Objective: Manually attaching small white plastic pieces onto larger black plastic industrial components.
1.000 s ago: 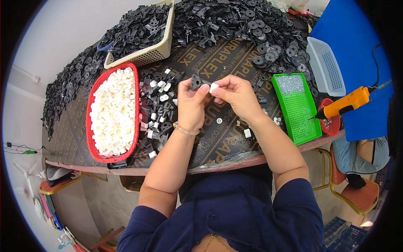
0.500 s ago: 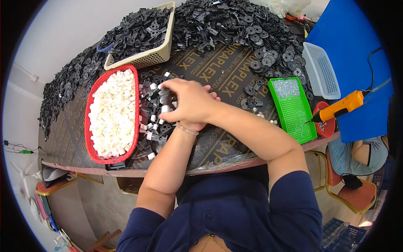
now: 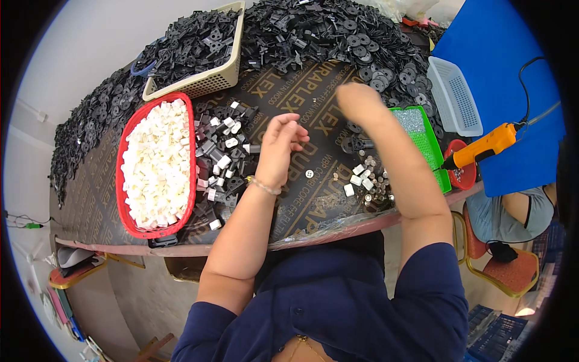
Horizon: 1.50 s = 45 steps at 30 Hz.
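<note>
My left hand [image 3: 282, 148] hangs over the middle of the table, right of a heap of black plastic parts with white caps [image 3: 224, 161]. Its fingers are curled in toward the thumb; whatever they may hold is hidden. Farther right and forward, my right hand [image 3: 362, 104] is bent at the knuckles, its fingers turned away and smeared by motion. It is near the loose black round discs [image 3: 379, 79]. Left of the heap stands a red basket [image 3: 194, 151] full of small white caps [image 3: 155, 169]. A small white round piece [image 3: 309, 174] lies between my forearms.
A beige basket [image 3: 226, 78] of black parts and a large black pile [image 3: 301, 30] line the back. To the right are a green tray [image 3: 447, 181], a white basket [image 3: 458, 99], a red bowl [image 3: 464, 175] and an orange power screwdriver [image 3: 485, 151]. White caps and metal pieces [image 3: 375, 187] lie near the front edge.
My hands were together over the heap, the right one on a black part. They have parted: the right has swung right and forward, and the left stays near the heap's right side.
</note>
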Each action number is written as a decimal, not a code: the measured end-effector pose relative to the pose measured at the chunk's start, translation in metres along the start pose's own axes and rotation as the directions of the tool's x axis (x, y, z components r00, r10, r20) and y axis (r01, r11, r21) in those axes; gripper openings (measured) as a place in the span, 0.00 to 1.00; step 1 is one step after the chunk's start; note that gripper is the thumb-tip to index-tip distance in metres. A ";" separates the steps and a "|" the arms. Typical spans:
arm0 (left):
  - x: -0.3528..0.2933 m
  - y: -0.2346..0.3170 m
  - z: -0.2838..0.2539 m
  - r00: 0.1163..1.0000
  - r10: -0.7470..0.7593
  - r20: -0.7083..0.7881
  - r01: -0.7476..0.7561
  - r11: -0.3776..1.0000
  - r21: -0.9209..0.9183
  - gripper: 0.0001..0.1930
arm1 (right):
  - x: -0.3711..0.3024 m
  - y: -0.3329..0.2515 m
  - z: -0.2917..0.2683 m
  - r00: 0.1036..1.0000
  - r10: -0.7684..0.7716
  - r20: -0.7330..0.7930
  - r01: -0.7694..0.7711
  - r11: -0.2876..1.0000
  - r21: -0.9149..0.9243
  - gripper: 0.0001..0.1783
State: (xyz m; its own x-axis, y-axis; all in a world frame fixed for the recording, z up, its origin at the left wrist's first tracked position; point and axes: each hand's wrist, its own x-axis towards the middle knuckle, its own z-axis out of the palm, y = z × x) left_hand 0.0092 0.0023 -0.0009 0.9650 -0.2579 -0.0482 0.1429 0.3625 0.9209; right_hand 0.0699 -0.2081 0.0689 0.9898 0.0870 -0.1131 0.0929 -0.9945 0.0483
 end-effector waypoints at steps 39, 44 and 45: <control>0.003 -0.019 -0.003 0.959 0.246 -0.139 -0.213 0.954 0.213 0.19 | 0.105 -0.026 0.021 0.935 -0.305 -0.180 0.354 0.812 0.464 0.21; 0.004 -0.010 0.001 0.848 0.523 -0.092 -0.387 0.728 0.565 0.31 | -0.002 -0.019 -0.009 0.844 -0.526 0.109 -0.219 -0.151 0.964 0.14; 0.004 -0.010 0.002 0.896 0.441 -0.054 -0.381 0.824 0.420 0.31 | -0.016 -0.020 -0.010 0.834 -0.545 0.092 -0.207 -0.153 0.966 0.15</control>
State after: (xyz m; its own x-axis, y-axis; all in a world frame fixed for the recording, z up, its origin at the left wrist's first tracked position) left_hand 0.0111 -0.0043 -0.0098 0.9392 -0.0226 0.3425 -0.3421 0.0210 0.9394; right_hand 0.0533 -0.1894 0.0797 0.7645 0.6088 -0.2119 -0.3233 0.0777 -0.9431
